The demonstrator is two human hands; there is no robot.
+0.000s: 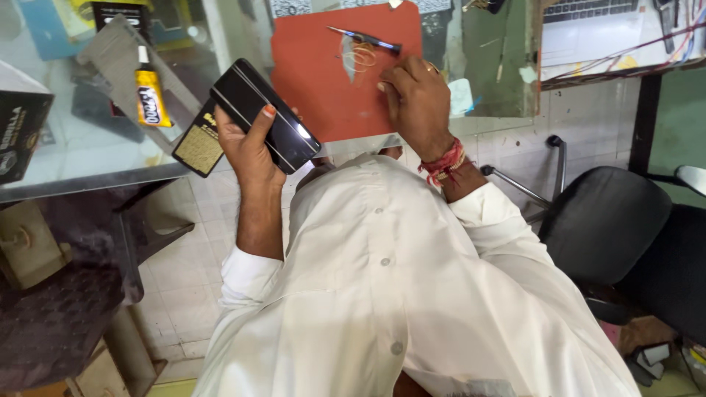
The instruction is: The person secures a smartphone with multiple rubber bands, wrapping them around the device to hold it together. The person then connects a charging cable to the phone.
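While gripping a black phone point(266, 115), left hand point(250, 147); right hand point(415, 103) loosely curled, empty, on red mat point(316, 81)

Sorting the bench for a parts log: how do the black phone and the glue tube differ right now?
The black phone is held up in the left hand, clear of the glass table; the glue tube lies on that table, untouched. The phone is a broad, flat, glossy black slab; the tube is narrow, yellow with a black label and a pale nozzle. Both lie to the left of the red mat, where the right hand rests.
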